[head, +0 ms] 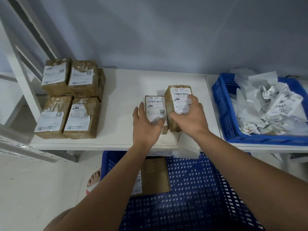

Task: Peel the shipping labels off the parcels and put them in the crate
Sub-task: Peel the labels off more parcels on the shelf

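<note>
Two brown parcels stand side by side on the white table (130, 84). The left parcel (155, 104) carries a white shipping label, and my left hand (146, 124) lies over its near end with fingers spread. The right parcel (179, 97) is taller, with a white label (180, 97) on top. My right hand (190, 117) grips that parcel's near end, fingers curled over the label's lower part. A blue crate (223, 112) at the right holds a heap of crumpled peeled labels (270, 107).
Several brown parcels (70, 97) with torn or partly peeled labels are stacked at the table's left. Another blue perforated crate (191, 189) sits below the table edge with a flat brown parcel (155, 175) in it. White shelf posts stand at the left. A foot (94, 180) shows on the floor.
</note>
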